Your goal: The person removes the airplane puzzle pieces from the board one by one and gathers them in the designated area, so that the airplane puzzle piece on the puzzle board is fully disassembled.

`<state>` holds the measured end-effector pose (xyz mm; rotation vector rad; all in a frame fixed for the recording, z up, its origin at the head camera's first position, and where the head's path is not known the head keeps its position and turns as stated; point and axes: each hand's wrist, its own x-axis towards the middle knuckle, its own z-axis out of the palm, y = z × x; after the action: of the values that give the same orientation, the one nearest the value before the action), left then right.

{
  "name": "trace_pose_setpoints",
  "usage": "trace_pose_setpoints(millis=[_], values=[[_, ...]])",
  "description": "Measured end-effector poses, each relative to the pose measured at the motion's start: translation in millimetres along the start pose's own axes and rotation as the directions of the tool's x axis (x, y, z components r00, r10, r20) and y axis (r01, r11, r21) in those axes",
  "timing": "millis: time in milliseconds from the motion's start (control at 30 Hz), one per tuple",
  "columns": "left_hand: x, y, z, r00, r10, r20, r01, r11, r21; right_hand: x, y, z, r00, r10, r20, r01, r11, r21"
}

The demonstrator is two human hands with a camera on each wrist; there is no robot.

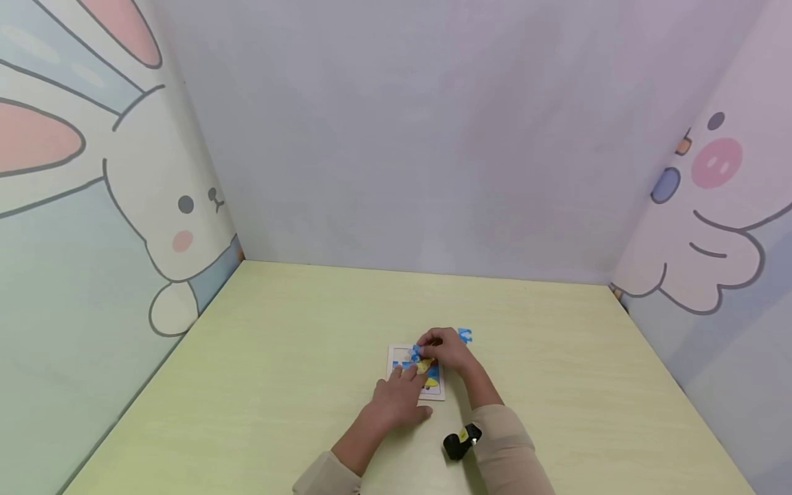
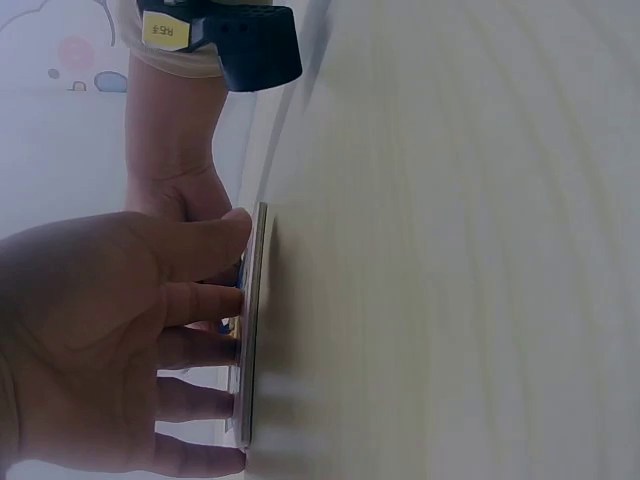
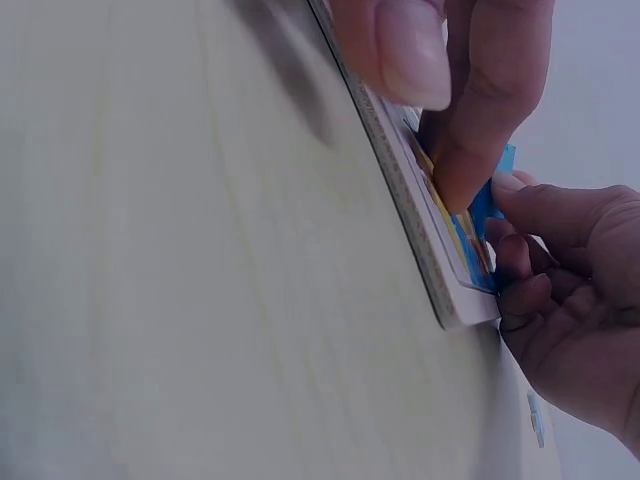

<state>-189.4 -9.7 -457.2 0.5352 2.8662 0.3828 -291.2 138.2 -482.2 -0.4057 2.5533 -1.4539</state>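
The left hand (image 1: 399, 400) lies palm down with its fingers relaxed and spread, gripping nothing; their tips rest on the near left part of a puzzle board (image 1: 434, 397). Its thumb sticks out sideways, near the board's close edge. The right hand (image 1: 454, 349) has its fingers curled, and they pinch a blue puzzle piece (image 1: 416, 352) between thumb and fingertips at the far side of the board, just beyond the left hand's fingertips. Seen from the right wrist, that piece stands tilted by the board's surface; whether it is seated cannot be told. The board lies flat on the pale yellow desk (image 1: 297, 371), its white rim framing a picture in blue and yellow, partly covered by the fingers. A loose piece (image 1: 465, 335), blue and white, lies on the desk just past the right hand's knuckles, off the board. Behind the right hand's fingers, a black device (image 1: 463, 442) with a yellow label sits by the cuff of a beige sleeve (image 1: 510, 450). Well apart from the fingers, a cartoon rabbit (image 1: 151, 192) covers the wall to their left and a cartoon pig (image 1: 693, 227) the wall to their right.
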Motion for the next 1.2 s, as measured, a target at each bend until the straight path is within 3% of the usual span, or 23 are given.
trace_pose_setpoints(millis=[633, 1000, 1200], values=[[-0.5, -3.4, -2.7, 1.000, 0.028, 0.013, -0.028, 0.999, 0.016, 1, -1, -3, 1.000, 0.001, 0.028, -0.002, 0.999, 0.048], [0.2, -4.2, -0.7, 0.999, 0.037, -0.023, -0.036, 0.999, 0.036, -1, -8, -12, 1.000, -0.015, 0.013, 0.014, 0.998, 0.066], [0.4, -4.6, 4.0, 0.996, 0.036, -0.079, -0.030, 0.997, 0.076, -9, -9, -24, 0.998, -0.024, -0.051, 0.027, 0.998, 0.063]])
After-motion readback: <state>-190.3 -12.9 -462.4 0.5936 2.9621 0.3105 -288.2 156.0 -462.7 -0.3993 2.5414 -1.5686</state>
